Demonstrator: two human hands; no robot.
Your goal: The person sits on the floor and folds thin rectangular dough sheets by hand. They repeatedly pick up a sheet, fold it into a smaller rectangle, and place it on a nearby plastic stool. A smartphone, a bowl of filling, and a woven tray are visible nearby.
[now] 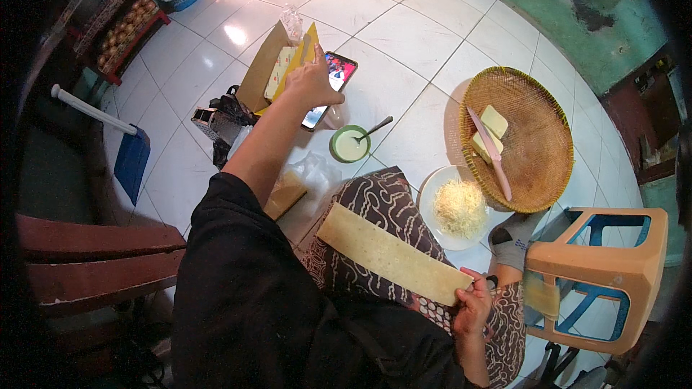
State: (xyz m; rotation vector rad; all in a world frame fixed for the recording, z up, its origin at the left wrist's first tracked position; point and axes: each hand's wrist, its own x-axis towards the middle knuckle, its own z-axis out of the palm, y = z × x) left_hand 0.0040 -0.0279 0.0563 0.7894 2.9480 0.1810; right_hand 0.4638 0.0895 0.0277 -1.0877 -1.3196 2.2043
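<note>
left hand (311,85) on glossy phone (330,88), right hand (472,306) pinching long pale pastry strip (393,253)

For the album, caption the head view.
Left hand touches a phone; right hand holds a pastry sheet.

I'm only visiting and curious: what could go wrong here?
The long pale dough sheet lies across the lap, pinched only at one end by the right hand; it might slide off. The left hand reaches to the smartphone, near the green bowl with a spoon, which an arm could tip.
</note>
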